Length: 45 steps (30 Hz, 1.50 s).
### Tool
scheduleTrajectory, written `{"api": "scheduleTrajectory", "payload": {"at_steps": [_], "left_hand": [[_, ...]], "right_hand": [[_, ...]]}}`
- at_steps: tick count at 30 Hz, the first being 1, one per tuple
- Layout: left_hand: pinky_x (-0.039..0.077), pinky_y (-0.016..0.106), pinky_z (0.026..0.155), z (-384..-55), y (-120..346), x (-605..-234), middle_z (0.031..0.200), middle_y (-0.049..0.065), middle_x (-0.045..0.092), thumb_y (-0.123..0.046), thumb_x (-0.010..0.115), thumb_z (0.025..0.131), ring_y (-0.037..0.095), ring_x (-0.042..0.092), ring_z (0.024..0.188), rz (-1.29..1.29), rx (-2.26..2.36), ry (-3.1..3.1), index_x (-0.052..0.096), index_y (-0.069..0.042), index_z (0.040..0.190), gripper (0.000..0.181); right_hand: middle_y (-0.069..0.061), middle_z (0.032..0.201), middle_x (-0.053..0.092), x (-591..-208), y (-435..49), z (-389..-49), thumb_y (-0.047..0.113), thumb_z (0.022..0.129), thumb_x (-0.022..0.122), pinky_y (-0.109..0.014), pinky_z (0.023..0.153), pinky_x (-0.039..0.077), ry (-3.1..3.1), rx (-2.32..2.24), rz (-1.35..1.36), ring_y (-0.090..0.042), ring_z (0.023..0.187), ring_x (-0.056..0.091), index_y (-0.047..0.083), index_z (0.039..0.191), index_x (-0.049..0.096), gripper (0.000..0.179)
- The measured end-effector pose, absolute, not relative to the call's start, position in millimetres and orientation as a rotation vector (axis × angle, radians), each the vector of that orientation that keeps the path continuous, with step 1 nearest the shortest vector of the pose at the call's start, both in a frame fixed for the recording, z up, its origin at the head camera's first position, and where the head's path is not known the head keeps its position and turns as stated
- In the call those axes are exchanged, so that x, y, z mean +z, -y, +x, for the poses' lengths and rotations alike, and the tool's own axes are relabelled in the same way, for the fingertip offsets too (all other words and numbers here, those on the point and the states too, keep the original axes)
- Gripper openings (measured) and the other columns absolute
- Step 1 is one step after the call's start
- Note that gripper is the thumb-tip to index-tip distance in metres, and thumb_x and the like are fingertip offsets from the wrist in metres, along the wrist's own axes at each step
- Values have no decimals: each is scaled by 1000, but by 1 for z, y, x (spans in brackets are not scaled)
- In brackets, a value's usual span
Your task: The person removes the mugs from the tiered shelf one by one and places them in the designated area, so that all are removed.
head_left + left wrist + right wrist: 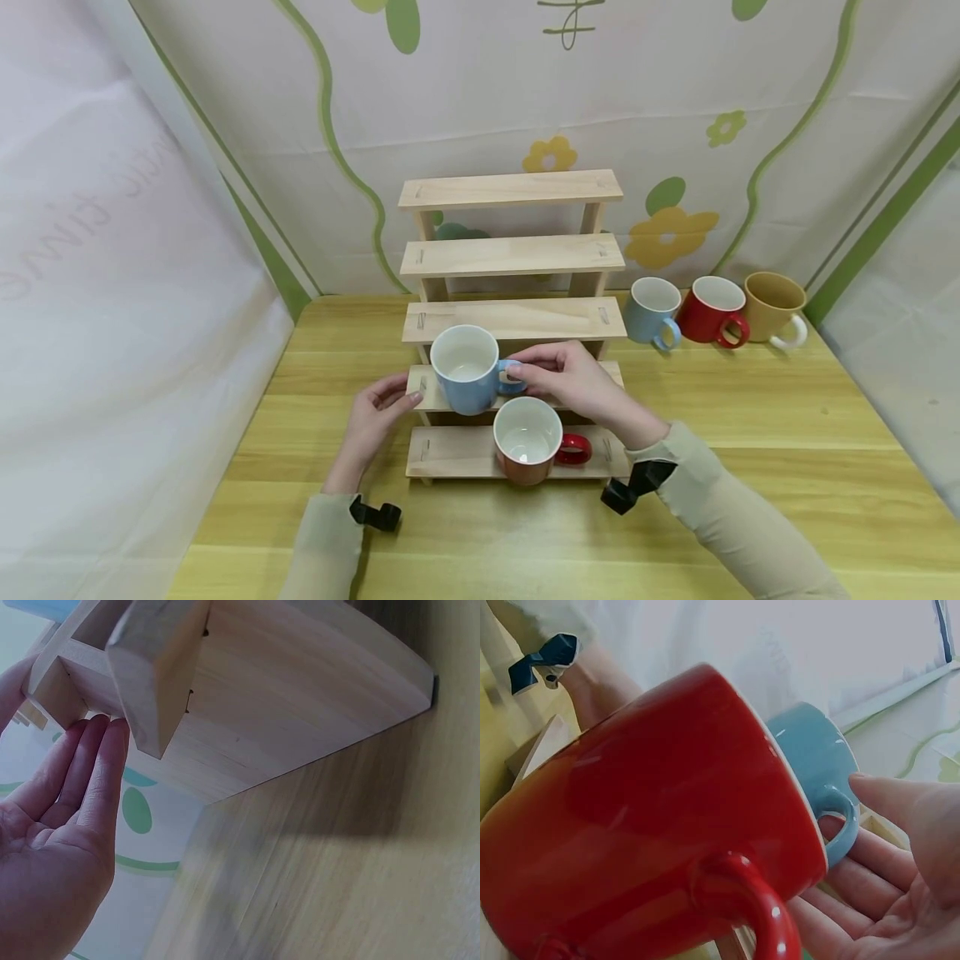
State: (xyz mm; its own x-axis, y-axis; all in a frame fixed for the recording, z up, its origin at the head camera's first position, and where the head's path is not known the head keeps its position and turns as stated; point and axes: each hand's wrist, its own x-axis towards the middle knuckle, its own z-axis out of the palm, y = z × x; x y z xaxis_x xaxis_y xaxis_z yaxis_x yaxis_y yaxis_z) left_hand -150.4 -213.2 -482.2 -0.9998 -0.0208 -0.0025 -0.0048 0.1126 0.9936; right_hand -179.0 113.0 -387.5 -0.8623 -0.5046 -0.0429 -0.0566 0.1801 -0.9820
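A light blue mug (468, 387) with a white inside stands upright on the second step from the bottom of a wooden stepped rack (513, 319). My right hand (573, 383) pinches its handle from the right, the thumb in front and a finger at the loop. In the right wrist view, the blue mug (806, 750) is partly hidden behind a red mug (652, 802). That red mug (527, 471) sits on the lowest step, its handle to the right. At the left end of the second step, my left hand (381, 410) grips the board, fingers around its edge (142, 682).
On the table's right side stand another light blue mug (648, 312), another red mug (705, 317) and a tan mug (765, 312) with a white handle, in a row. A patterned cloth wall (480, 100) rises behind the rack. The rack stands on a wooden table (750, 467).
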Motion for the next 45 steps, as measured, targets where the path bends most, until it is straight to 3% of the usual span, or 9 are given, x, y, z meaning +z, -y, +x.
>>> {"api": "scheduleTrajectory", "payload": {"at_steps": [22, 45], "left_hand": [[53, 24, 92, -150, 212, -479, 128, 18, 63, -13, 76, 94, 19, 63, 112, 28, -2083, 2338, 63, 5, 131, 43], [54, 26, 91, -149, 213, -480, 128, 17, 64, -13, 77, 93, 19, 63, 111, 37, -2101, 2326, 63, 3, 131, 44]], "right_hand": [[-12, 102, 76, -394, -108, -176, 29, 96, 75, -38, 77, 61, -2177, -1774, -479, -25, 94, 73, 5, 111, 76, 28], [-16, 103, 75, -402, -111, -174, 22, 99, 71, -36, 80, 60, -2108, -1833, -447, -28, 95, 72, -4, 114, 71, 30]]}}
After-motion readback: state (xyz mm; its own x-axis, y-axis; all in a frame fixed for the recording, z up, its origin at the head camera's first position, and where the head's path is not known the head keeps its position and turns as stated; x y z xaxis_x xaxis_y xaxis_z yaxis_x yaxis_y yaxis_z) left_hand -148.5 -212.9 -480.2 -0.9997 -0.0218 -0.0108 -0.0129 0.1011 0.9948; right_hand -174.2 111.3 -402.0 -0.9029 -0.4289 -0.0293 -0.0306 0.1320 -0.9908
